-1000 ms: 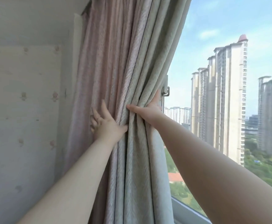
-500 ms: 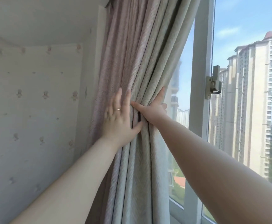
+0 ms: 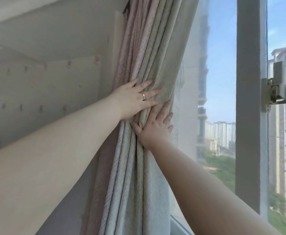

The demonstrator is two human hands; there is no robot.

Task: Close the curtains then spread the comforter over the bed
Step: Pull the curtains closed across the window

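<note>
The gathered curtain (image 3: 144, 68), bunched at the left edge of the window frame (image 3: 250, 99), is pressed beneath the straight, spread fingers of the left hand (image 3: 133, 100), while just below it the folds are touched by the right hand (image 3: 155, 128), fingers extended, nothing gripped.

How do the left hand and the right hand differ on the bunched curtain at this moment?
The left hand lies higher on the curtain, fingers pointing right; the right hand sits lower at the window-side edge, fingers pointing up. The left wears a ring; the right shows none. Both lie with straight fingers against the gathered folds.
</note>
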